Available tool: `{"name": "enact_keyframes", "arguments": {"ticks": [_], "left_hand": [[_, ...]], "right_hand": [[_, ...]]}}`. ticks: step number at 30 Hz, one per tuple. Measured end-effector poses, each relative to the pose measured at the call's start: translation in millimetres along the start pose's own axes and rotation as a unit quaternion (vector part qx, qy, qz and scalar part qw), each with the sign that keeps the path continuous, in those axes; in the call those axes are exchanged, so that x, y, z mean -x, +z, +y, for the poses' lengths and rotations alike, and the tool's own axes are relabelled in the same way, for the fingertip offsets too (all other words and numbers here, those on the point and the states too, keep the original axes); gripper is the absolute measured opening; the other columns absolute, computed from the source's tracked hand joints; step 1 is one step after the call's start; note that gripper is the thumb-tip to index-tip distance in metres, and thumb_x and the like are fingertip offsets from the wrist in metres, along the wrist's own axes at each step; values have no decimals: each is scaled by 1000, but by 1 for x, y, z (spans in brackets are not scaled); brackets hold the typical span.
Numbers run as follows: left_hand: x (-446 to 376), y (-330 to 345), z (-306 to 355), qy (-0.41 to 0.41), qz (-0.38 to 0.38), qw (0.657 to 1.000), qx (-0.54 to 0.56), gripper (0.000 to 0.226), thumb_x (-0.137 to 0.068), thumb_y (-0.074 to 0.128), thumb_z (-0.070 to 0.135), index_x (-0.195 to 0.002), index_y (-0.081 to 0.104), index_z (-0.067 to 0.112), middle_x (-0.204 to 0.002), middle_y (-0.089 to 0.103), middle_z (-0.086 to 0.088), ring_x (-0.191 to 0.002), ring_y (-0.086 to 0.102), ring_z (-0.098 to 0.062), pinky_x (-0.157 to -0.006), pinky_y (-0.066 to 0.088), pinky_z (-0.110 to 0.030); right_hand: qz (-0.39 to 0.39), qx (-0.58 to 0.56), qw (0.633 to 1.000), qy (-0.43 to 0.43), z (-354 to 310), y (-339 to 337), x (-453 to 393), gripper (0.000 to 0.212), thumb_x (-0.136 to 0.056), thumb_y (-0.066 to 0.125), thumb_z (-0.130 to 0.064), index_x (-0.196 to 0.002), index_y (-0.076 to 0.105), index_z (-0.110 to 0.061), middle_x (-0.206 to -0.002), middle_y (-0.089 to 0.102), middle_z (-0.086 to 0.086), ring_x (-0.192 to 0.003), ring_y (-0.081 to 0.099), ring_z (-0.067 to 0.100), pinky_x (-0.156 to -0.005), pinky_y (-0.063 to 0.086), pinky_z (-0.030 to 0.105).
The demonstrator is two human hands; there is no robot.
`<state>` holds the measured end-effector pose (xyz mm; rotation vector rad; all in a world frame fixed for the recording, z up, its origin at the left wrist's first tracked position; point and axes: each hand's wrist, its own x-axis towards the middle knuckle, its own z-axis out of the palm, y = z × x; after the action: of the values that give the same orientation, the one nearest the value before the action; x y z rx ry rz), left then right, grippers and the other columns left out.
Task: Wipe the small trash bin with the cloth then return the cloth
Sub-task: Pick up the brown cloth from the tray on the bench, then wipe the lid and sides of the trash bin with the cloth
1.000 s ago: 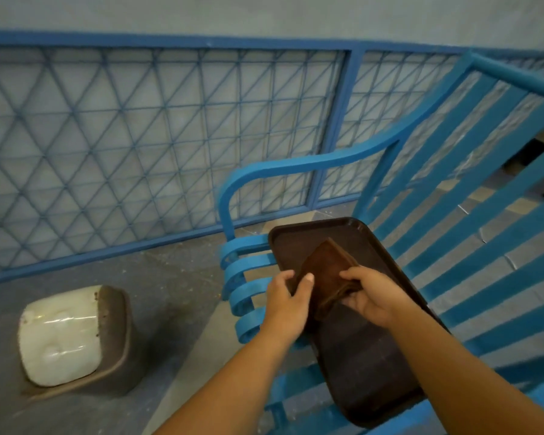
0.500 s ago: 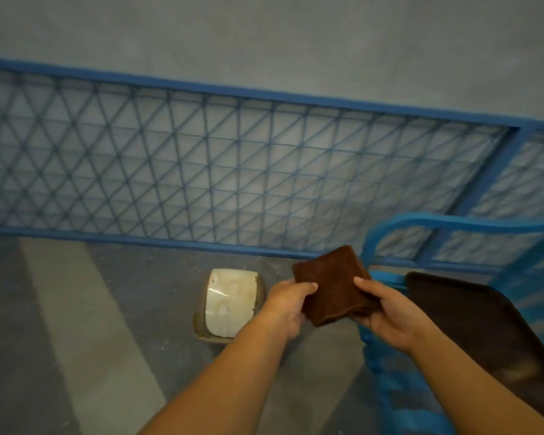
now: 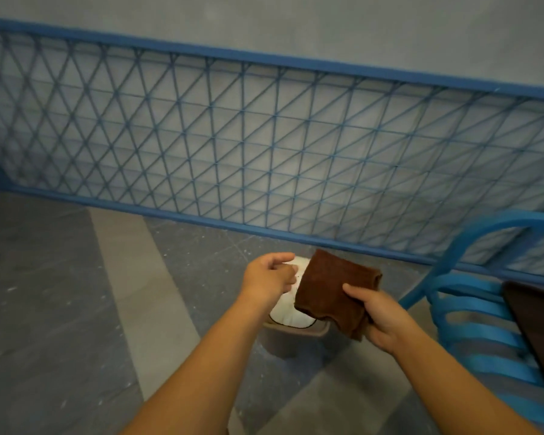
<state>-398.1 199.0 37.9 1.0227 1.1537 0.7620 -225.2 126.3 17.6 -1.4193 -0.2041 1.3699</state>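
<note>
Gripping the folded brown terry cloth (image 3: pixel 333 293) now is my right hand (image 3: pixel 379 318) alone; my left hand (image 3: pixel 269 276) has let go and hovers loosely curled, holding nothing, over the small brown plastic trash bin with its white liner (image 3: pixel 291 318) on the grey floor, near the blue mesh railing (image 3: pixel 264 146). Wiping can begin; the dark tray (image 3: pixel 537 318) awaits the cloth's return.
</note>
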Motion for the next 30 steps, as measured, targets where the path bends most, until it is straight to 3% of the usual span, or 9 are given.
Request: {"name": "enact_keyframes", "arguments": {"ticks": [5,10,13,18,22,26,30], "left_hand": [[-32,-7,-49,0,64,995,-78,13,-89,64,13,-96,67,23,-104,68,-4,-93,64,-18,-79,52,-26],[-70,-5,-86,61,25,961,-267,27,-90,62,24,-117,63,24,-125,59,3,-111,55,-14,-92,43,-24],[-94,-1,-101,136,-29,907,-397,42,-90,61,28,-131,53,23,-142,46,3,-128,43,-14,-105,34,-25],[-134,7,-112,174,-63,830,-525,60,-90,58,38,-144,36,25,-157,21,3,-145,17,-16,-118,18,-32],[-152,7,-115,171,-66,821,-541,70,-89,59,41,-148,27,23,-159,14,3,-146,10,-17,-118,11,-32],[-159,6,-120,168,-61,821,-542,78,-85,64,44,-149,24,22,-159,12,4,-146,8,-16,-118,9,-32],[-164,7,-125,182,-53,805,-563,86,-79,68,49,-149,24,23,-159,15,3,-146,10,-17,-120,7,-38]], "right_hand": [[145,-32,989,11,24,-33,-40,42,-94,52,-7,-136,44,-6,-125,59,20,-101,59,33,-91,48,49],[219,-6,976,16,41,-54,-82,40,-93,57,-16,-132,48,-9,-121,61,17,-99,60,33,-96,47,51],[221,4,975,20,49,-55,-104,43,-91,61,-25,-129,52,-8,-108,64,11,-98,63,30,-95,49,48],[227,39,973,-25,55,-55,-136,30,-93,59,-20,-122,55,-16,-102,64,9,-90,64,28,-89,52,44],[242,69,967,-35,58,-55,-150,33,-93,57,-23,-125,56,-14,-110,64,10,-100,62,29,-96,49,46],[249,89,964,-37,61,-55,-155,38,-94,55,-25,-130,53,-12,-119,61,8,-107,59,28,-94,47,40],[230,139,961,-71,58,-49,-161,34,-96,52,-23,-129,55,-17,-124,61,9,-112,58,28,-103,43,48]]}}
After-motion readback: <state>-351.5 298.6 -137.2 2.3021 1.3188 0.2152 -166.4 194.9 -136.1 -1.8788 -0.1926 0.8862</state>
